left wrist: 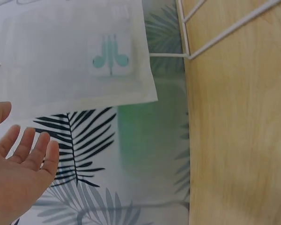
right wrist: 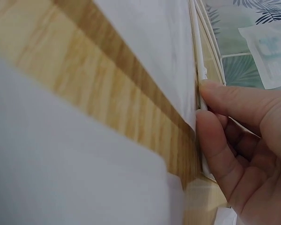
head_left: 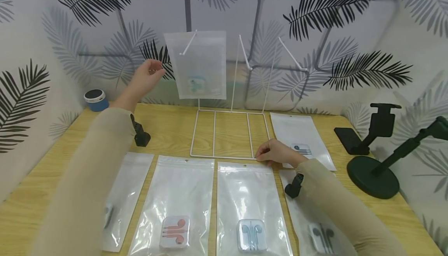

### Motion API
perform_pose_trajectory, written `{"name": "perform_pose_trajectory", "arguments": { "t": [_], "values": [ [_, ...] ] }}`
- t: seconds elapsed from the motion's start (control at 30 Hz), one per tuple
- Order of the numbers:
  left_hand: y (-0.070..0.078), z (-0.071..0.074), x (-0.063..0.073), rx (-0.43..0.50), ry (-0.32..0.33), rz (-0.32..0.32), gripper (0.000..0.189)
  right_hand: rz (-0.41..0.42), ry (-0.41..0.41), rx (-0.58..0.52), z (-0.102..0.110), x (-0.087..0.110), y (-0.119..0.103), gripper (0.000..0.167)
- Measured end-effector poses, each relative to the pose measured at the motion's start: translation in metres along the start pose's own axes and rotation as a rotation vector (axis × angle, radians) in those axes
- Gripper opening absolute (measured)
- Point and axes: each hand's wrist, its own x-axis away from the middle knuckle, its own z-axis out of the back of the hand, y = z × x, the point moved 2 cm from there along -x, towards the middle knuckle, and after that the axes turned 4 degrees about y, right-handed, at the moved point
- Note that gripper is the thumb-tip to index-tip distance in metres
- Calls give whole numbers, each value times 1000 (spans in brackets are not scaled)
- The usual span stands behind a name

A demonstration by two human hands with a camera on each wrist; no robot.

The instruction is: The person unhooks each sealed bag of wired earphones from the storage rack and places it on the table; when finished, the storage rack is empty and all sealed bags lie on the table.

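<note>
A white wire display rack (head_left: 224, 157) stands on the table, with hooks at its top. From its left hook hangs a frosted zip pouch (head_left: 199, 60) holding teal earphones (left wrist: 111, 56). My left hand (head_left: 148, 76) is raised just left of this pouch, fingers loosely bent and holding nothing; the left wrist view shows the palm (left wrist: 16, 180). With thumb and index finger, my right hand (head_left: 278, 152) pinches the rack's front right corner. The white rod (right wrist: 200, 47) runs between those fingertips in the right wrist view.
Pouches with pink earphones (head_left: 175, 232) and blue earphones (head_left: 252, 235) lie in front. Other pouches lie left (head_left: 134, 178), under the right arm and behind the right hand (head_left: 295, 126). A blue speaker (head_left: 96, 100) stands back left, a black phone stand (head_left: 372, 174) right.
</note>
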Motion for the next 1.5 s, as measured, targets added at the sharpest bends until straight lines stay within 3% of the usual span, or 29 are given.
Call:
{"name": "perform_pose_trajectory", "arguments": {
  "t": [0.17,0.3,0.57,0.97,1.27,1.5],
  "values": [
    [12,-8,-12,80,18,51,59,-8,-1,9,0,-1,0,7],
    [18,-14,-16,137,-7,88,67,-12,1,15,1,-1,0,7],
    [20,-21,-17,63,-99,123,81,3,-5,-2,1,-2,1,7],
    [23,-24,-22,86,-122,135,80,-7,1,-9,0,0,0,8],
    [18,-26,-26,76,-8,100,60,-2,5,0,1,0,-2,8],
    [16,-29,-26,92,44,70,41,4,4,0,0,0,0,7]
  ]
}}
